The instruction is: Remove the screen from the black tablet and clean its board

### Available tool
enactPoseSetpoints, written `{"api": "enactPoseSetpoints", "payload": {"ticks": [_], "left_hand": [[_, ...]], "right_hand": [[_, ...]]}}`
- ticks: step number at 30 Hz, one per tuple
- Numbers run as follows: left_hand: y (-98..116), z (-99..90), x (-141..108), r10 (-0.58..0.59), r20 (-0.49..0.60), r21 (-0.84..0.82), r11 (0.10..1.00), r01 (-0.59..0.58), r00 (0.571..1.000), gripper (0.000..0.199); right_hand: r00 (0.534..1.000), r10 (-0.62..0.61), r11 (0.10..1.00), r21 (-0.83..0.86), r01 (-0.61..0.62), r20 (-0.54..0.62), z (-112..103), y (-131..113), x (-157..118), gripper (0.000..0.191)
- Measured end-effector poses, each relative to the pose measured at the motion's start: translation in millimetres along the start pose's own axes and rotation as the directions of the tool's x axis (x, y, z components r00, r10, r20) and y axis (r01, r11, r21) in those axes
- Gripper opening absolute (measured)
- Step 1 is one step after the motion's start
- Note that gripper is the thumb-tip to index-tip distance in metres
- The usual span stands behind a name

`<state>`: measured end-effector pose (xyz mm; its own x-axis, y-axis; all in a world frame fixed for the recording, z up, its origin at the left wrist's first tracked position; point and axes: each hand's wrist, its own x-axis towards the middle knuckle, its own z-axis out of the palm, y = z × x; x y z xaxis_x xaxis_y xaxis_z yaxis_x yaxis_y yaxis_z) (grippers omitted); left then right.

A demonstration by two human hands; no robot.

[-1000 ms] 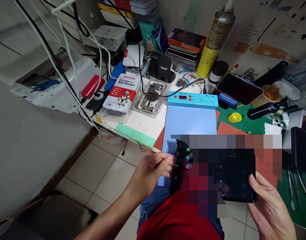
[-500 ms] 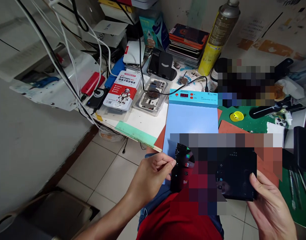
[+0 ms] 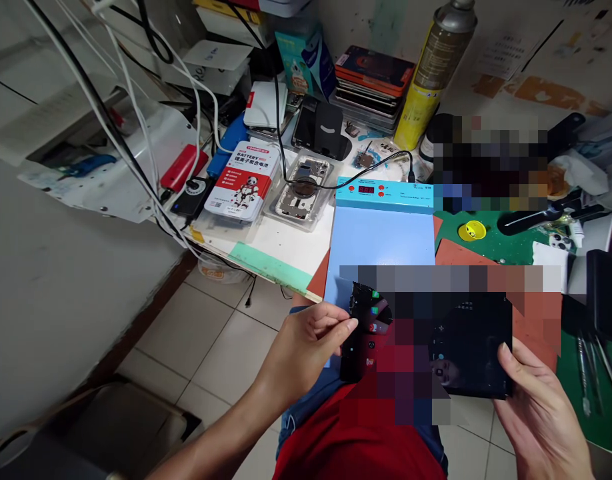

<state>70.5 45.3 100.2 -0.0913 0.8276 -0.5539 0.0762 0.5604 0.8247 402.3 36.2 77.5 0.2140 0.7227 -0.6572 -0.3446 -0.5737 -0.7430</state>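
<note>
A dark tablet with a lit screen and app icons is held above my lap, its middle hidden by blurred blocks. Its upper left edge looks chipped and cracked. At that edge my left hand is closed, thumb and forefinger pinching; whether a loose sliver is between them I cannot tell. My right hand grips the right edge, thumb on the front and fingers behind. Behind the tablet lies a light-blue heating pad with a control strip of red buttons and a small display.
An opened phone shell in a clear tray and a battery box sit at the left. A yellow spray can stands at the back. Tweezers lie on the green mat at the right. A black cable crosses the bench.
My left fingertips have shifted slightly right and up along the tablet's cracked edge. My right hand keeps its hold. The whole view has moved a little.
</note>
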Motion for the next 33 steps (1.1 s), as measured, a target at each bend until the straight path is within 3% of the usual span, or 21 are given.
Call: {"api": "enactPoseSetpoints", "payload": {"ticks": [5,12,23,28,33], "left_hand": [[3,-1.7,-1,0.017,0.020,0.000,1.000,-0.017,1.000,0.024],[0,-8.0,-3,-0.008,-0.030,-0.158,0.987,0.003,1.000,0.030],[12,-0.1,-7,-0.016,0.030,0.007,1.000,0.015,0.999,0.023],[6,-2.5,-7,-0.017,-0.011,-0.118,0.993,0.016,1.000,0.029],[2,-4.2,-7,-0.035,-0.042,-0.143,0.989,0.029,0.998,0.043]], "right_hand": [[1.000,0.015,1.000,0.024,-0.014,-0.011,0,-1,0,0.049],[0.999,0.006,0.997,0.074,-0.003,-0.041,1,-3,-2,0.023],[0.998,-0.014,0.998,0.064,0.018,-0.064,-8,3,3,0.035],[0.999,-0.023,0.996,0.085,0.026,-0.036,-10,3,5,0.029],[0.999,-0.023,1.000,0.014,0.022,0.047,4,-5,-1,0.035]]}}
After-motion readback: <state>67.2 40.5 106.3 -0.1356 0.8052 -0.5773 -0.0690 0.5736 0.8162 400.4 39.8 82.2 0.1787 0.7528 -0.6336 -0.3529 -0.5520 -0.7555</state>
